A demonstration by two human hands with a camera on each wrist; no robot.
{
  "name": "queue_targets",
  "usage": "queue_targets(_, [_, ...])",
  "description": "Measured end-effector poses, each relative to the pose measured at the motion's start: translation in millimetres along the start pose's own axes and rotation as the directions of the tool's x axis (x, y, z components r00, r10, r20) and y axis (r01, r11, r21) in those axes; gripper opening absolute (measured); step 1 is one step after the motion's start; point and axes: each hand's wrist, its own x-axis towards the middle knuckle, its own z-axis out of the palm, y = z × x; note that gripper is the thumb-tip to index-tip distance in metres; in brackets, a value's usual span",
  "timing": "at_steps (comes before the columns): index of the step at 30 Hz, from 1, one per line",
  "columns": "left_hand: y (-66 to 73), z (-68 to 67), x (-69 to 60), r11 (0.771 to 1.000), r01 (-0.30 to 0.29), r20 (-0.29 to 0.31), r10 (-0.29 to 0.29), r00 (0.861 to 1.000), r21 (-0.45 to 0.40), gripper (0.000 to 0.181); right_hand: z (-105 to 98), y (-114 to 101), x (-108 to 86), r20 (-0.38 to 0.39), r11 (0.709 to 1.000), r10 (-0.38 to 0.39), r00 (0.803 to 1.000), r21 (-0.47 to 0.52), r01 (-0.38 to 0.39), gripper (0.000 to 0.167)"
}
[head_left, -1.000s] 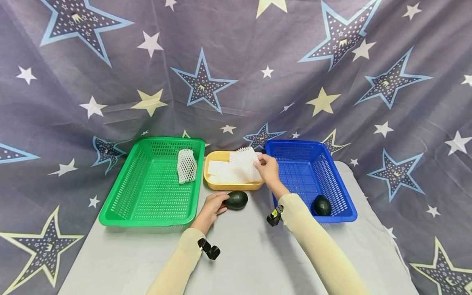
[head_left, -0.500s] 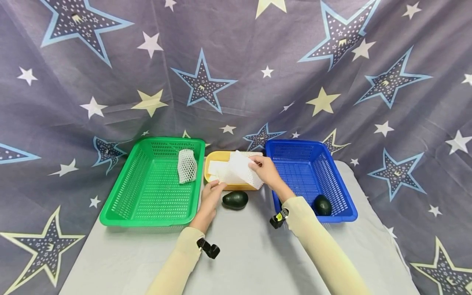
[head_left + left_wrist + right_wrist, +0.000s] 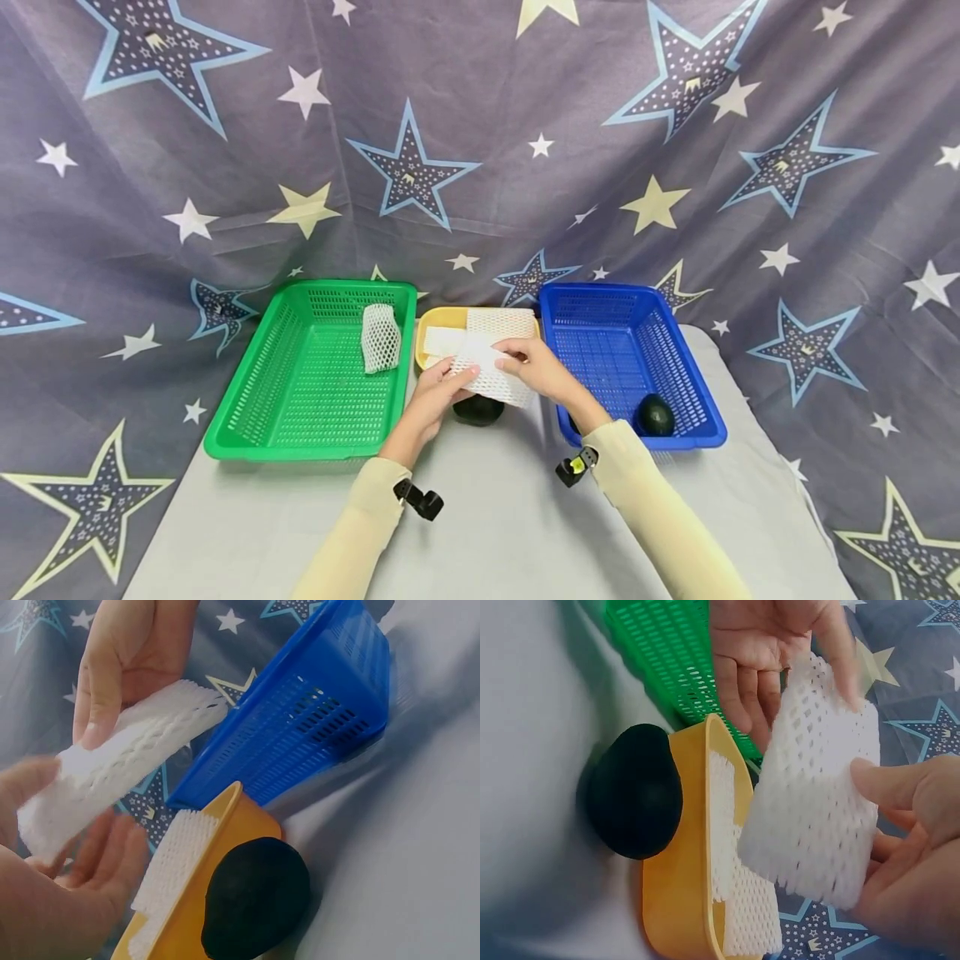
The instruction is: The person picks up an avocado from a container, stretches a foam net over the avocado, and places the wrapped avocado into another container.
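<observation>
A white foam net sleeve [image 3: 491, 373] is held up between both hands, lying flat and slightly tilted. My right hand [image 3: 536, 368] pinches it with the thumb on top and fingers beneath, as the right wrist view shows. At its other end, my left hand [image 3: 431, 402] has its thumb over the sleeve [image 3: 817, 780] and its fingers behind. Below them a dark green avocado [image 3: 478, 411] rests on the table, partly covered by the sleeve in the head view. Just behind it stands the yellow basket [image 3: 679, 900] with more foam net sleeves [image 3: 444, 340].
On the left stands a green basket [image 3: 300, 454] holding a net-wrapped item [image 3: 381, 338]. To the right is a blue basket [image 3: 708, 417] with a dark green avocado [image 3: 655, 415] in its near corner. A star-printed curtain [image 3: 480, 183] hangs behind the white-covered table [image 3: 495, 517].
My right hand has drawn a foam net sleeve out of the yellow basket and toward me. My left hand has let go of the avocado and come up to the sleeve's left end.
</observation>
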Motion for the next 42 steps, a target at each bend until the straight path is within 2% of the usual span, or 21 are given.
queue_targets(2, [-0.7, 0.6, -1.1, 1.0, -0.006, 0.011, 0.007, 1.0, -0.018, 0.038, -1, -1, -2.7, -0.018, 1.0, 0.008, 1.0, 0.024, -0.008, 0.026])
queue_targets(4, [-1.4, 0.7, -1.5, 0.999, -0.019, -0.005, 0.019, 1.0, -0.051, 0.035, -1, -2, -5.4, -0.049, 0.998, 0.023, 0.999, 0.066, -0.019, 0.03])
queue_targets(7, [-1.6, -0.8, -1.4, 0.994, -0.04, -0.046, 0.036, 0.998, -0.098, 0.035, -2, 0, -9.2, -0.097, 0.98, 0.084, 0.992, 0.188, -0.065, 0.038])
queue_targets(9, [-0.9, -2.6, -1.2, 0.989, -0.052, -0.066, 0.043, 0.997, -0.136, 0.038, -2, 2, -12.0, -0.127, 0.951, 0.152, 0.98, 0.29, -0.11, 0.042])
queue_targets(11, [-0.5, -5.1, -0.7, 0.985, -0.061, -0.081, 0.048, 0.996, -0.159, 0.042, 1, 6, -13.9, -0.143, 0.907, 0.209, 0.967, 0.397, -0.138, 0.045])
queue_targets(15, [0.5, -7.0, -0.5, 0.979, -0.073, -0.112, 0.053, 0.992, -0.189, 0.043, 6, 13, -16.5, -0.16, 0.825, 0.314, 0.936, 0.533, -0.186, 0.046])
queue_targets(21, [-0.3, -5.2, -0.2, 0.972, -0.09, -0.123, 0.065, 0.99, -0.217, 0.044, 16, 14, -16.8, -0.129, 0.712, 0.429, 0.894, 0.658, -0.247, 0.041])
queue_targets(24, [-1.1, -5.1, -0.2, 0.967, -0.086, -0.105, 0.062, 0.993, -0.239, 0.046, 19, 13, -16.5, -0.131, 0.687, 0.451, 0.883, 0.682, -0.25, 0.038])
queue_targets(26, [-1.7, -5.5, -0.2, 0.958, -0.077, -0.089, 0.054, 0.995, -0.277, 0.045, 20, 12, -16.6, -0.139, 0.684, 0.454, 0.88, 0.688, -0.244, 0.036])
queue_targets(29, [-1.4, -6.0, -0.2, 0.929, -0.059, -0.07, 0.035, 0.997, -0.367, 0.045, 20, 12, -17.3, -0.143, 0.687, 0.445, 0.884, 0.688, -0.235, 0.034])
queue_targets(31, [-2.0, -6.2, -0.4, 0.906, -0.054, -0.054, 0.034, 0.998, -0.42, 0.048, 20, 12, -17.9, -0.131, 0.692, 0.42, 0.898, 0.686, -0.224, 0.035])
queue_targets(33, [-3.6, -5.5, -1.3, 0.893, -0.048, -0.046, 0.03, 0.998, -0.447, 0.047, 21, 12, -18.2, -0.11, 0.696, 0.39, 0.914, 0.685, -0.214, 0.035])
queue_targets(35, [-6.2, -3.8, -3.7, 0.901, -0.038, -0.034, 0.026, 0.999, -0.431, 0.038, 22, 12, -18.5, -0.085, 0.701, 0.357, 0.93, 0.682, -0.207, 0.035])
queue_targets(37, [-9.6, -0.9, -6.2, 0.928, -0.033, -0.01, 0.032, 0.999, -0.372, 0.033, 24, 11, -18.5, -0.065, 0.708, 0.331, 0.942, 0.676, -0.202, 0.035])
queue_targets(40, [-14.1, 3.3, -10.1, 0.961, -0.029, 0.056, 0.046, 0.997, -0.275, 0.042, 27, 10, -18.0, -0.046, 0.723, 0.299, 0.953, 0.663, -0.194, 0.035])
queue_targets(42, [-16.2, 5.3, -11.9, 0.971, -0.034, 0.098, 0.059, 0.993, -0.238, 0.055, 30, 8, -17.5, -0.039, 0.736, 0.284, 0.958, 0.65, -0.192, 0.035])
